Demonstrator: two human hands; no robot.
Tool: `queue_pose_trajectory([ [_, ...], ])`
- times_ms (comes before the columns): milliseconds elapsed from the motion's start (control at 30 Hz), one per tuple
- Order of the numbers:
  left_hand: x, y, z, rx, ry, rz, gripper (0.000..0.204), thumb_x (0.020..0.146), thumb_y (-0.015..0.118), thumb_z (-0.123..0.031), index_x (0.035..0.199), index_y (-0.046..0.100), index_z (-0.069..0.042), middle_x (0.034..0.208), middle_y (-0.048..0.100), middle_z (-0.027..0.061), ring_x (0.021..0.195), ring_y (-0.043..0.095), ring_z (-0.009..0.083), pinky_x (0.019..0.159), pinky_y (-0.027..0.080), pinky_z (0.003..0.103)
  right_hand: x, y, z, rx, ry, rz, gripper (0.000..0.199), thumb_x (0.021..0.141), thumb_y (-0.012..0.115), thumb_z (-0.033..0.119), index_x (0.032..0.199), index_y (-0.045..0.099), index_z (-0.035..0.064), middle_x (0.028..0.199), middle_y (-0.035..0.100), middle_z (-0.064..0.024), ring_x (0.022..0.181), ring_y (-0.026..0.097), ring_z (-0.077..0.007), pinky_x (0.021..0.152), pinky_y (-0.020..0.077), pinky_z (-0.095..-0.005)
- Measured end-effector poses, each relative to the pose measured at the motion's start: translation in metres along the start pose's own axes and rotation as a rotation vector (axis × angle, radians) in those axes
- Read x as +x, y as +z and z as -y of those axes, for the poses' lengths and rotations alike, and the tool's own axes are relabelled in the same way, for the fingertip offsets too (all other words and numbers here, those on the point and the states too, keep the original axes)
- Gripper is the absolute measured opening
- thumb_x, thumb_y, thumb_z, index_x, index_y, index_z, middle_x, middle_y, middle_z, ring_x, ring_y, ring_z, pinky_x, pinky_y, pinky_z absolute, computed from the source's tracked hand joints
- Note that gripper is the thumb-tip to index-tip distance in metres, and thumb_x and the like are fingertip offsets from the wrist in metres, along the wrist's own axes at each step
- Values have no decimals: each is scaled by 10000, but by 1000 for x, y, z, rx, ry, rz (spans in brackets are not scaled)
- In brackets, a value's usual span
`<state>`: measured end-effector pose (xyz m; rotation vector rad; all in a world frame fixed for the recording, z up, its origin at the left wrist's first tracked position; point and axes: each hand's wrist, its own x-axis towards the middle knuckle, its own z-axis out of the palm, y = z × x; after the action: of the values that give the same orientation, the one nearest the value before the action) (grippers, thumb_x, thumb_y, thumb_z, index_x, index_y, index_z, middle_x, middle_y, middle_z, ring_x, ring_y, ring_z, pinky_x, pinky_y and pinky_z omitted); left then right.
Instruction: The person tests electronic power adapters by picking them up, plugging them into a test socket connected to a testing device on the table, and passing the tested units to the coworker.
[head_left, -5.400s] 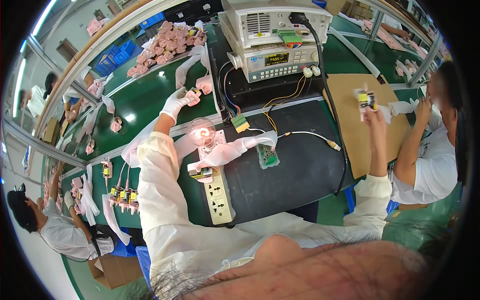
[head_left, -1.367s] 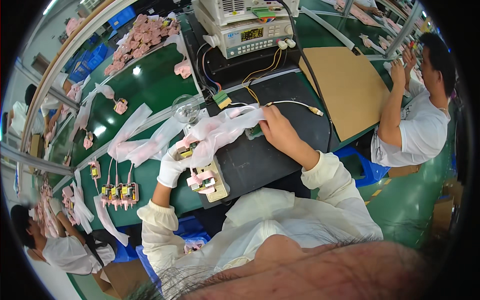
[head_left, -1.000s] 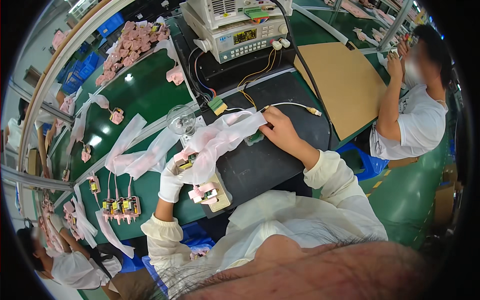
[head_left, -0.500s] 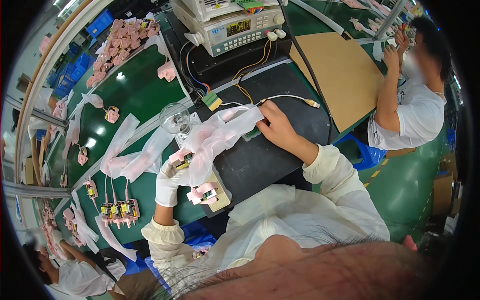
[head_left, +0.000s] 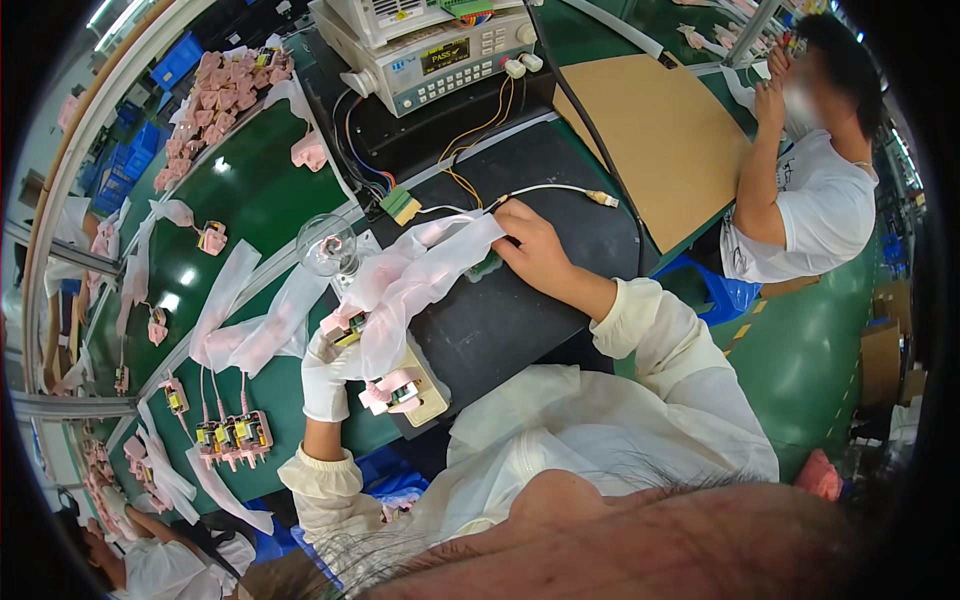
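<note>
My left hand (head_left: 328, 375), in a white glove, is closed round a pink charger (head_left: 345, 326) with its circuit parts exposed. From it a pink cable in a translucent white sleeve (head_left: 420, 285) runs across the black mat. My bare right hand (head_left: 535, 248) pinches the sleeve's far end, beside a small green circuit board (head_left: 486, 267) that it partly covers; the cable's plug is hidden. Below the left hand, another open pink charger (head_left: 393, 391) rests on a cream socket block (head_left: 428, 393). A clear glass bulb (head_left: 327, 245) stands just beyond the held charger.
Several open chargers (head_left: 233, 440) lie at left with sleeved cables (head_left: 270, 335). Behind the mat stands a test instrument (head_left: 440, 65) with a lit screen, wired to a green connector (head_left: 400, 206). A white cable (head_left: 550, 187), cardboard (head_left: 650, 140) and a co-worker (head_left: 800, 190) are at right.
The view has shifted slightly, so the bench sits a little further left and lower. The instrument's screen shows different content. Both hands keep their hold.
</note>
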<state>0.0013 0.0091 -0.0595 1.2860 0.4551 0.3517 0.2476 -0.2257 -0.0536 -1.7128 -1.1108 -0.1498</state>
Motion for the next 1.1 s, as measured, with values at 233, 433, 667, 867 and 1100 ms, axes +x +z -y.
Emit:
queue_pose_trajectory([
  [233, 6, 5, -1, 105, 64, -29, 404, 745, 658, 62, 1130, 538, 28, 1063, 604, 93, 930, 596, 168, 830, 487, 297, 1, 6, 0, 109, 69, -37, 190, 780, 592, 17, 969, 616, 14, 853, 559, -106, 785, 559, -255, 690, 455, -308],
  [433, 12, -4, 11, 93, 104, -81, 375, 756, 648, 62, 1115, 547, 29, 1039, 615, 85, 894, 607, 153, 808, 494, 277, 1, 3, 2, 78, 84, 28, 205, 767, 604, 6, 971, 623, -1, 876, 585, -110, 784, 586, -233, 695, 460, -284],
  [667, 2, 6, 1, 146, 96, -132, 356, 769, 642, 53, 1109, 546, 21, 1025, 621, 76, 879, 603, 133, 770, 491, 244, 3, -1, -2, 73, 111, 130, 210, 764, 616, 16, 973, 628, 7, 893, 599, -100, 788, 593, -236, 691, 466, -284],
  [867, -3, 21, 0, -51, 143, -210, 302, 802, 612, 25, 1097, 552, 12, 975, 624, 63, 811, 600, 115, 696, 495, 227, -1, 1, -4, 14, 2, 122, 242, 777, 605, 14, 1018, 617, 14, 925, 586, -102, 820, 586, -237, 713, 465, -287],
  [1100, -15, 20, -86, -155, 227, -307, 222, 841, 598, -68, 1055, 542, -54, 872, 593, -6, 579, 506, 24, 452, 375, 118, 3, -10, 21, 129, 23, 31, 317, 761, 532, -78, 1060, 573, 19, 973, 556, -120, 843, 559, -213, 731, 458, -273],
])
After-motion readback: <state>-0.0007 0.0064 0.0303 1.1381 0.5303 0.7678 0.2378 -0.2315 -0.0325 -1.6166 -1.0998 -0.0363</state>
